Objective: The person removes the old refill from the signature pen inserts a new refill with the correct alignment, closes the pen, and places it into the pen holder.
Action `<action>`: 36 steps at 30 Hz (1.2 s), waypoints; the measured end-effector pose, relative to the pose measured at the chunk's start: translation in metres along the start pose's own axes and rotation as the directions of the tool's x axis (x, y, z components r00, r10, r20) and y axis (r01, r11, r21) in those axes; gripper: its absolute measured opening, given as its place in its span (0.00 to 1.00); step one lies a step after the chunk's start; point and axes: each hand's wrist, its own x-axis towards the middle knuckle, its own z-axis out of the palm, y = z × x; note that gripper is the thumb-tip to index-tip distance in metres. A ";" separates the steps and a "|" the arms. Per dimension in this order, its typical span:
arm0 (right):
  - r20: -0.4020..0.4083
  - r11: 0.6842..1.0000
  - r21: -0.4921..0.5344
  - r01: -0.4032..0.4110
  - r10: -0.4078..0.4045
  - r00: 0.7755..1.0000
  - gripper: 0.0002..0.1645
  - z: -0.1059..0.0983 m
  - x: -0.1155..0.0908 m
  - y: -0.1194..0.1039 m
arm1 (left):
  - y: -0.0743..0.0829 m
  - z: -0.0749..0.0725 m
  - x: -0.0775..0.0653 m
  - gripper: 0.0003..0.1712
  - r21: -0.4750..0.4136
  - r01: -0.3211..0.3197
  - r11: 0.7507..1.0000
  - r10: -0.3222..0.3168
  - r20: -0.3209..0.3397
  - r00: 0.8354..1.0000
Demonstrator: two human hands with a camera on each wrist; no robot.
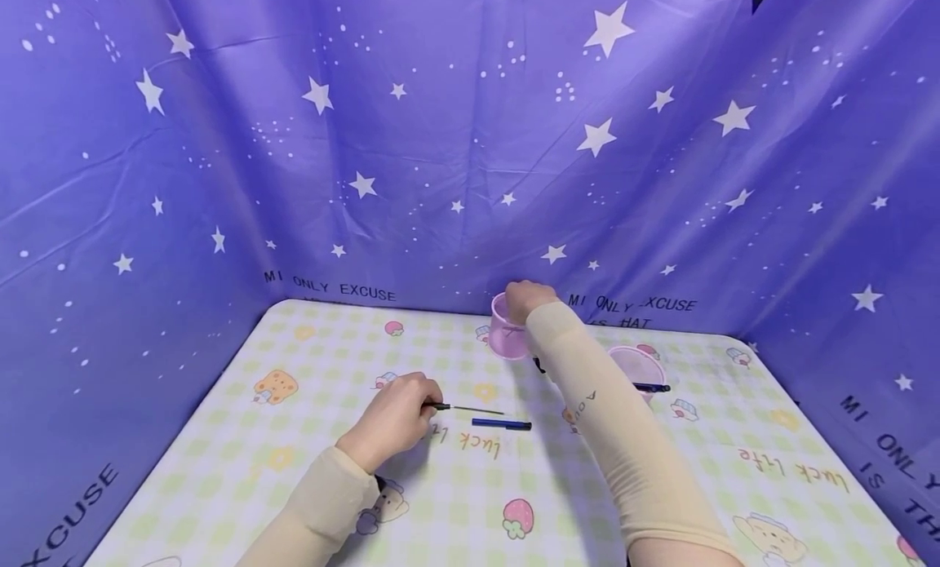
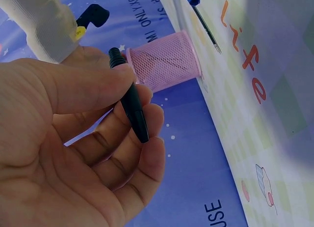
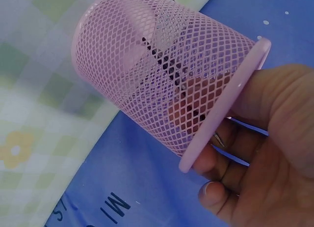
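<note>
At nine o'clock from the blue barrel (image 1: pixel 502 424), we see the left hand (image 1: pixel 394 418) pinching the black tip (image 2: pixel 132 105) between thumb and curled fingers; the refill (image 1: pixel 477 410) lies just beyond the barrel. Towards twelve, the right hand (image 1: pixel 530 301) has partly bent fingers inside the cup (image 1: pixel 510 343); whether they grip the rod (image 3: pixel 170 70) we cannot tell. We judge the tip light, stiff and slick, best pinched mid-body, clear of its ridged end.

Beige L slv (image 1: pixel 317 502), matching R slv (image 1: pixel 639 461) w/ dk lettering (image 1: pixel 585 405), blk wrist pc (image 2: pixel 95 14)
</note>
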 end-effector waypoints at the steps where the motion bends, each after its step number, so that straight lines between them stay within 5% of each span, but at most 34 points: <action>1: -0.004 1.000 0.001 -0.001 0.001 1.000 0.14 0.000 0.000 0.000 | 0.000 0.000 0.000 0.10 0.002 -0.004 1.000 0.004 -0.002 1.000; 36: -0.088 0.999 0.030 -0.038 0.041 0.995 0.16 -0.007 -0.008 0.006 | 0.000 0.003 -0.001 0.10 0.002 -0.006 1.000 0.006 -0.005 1.000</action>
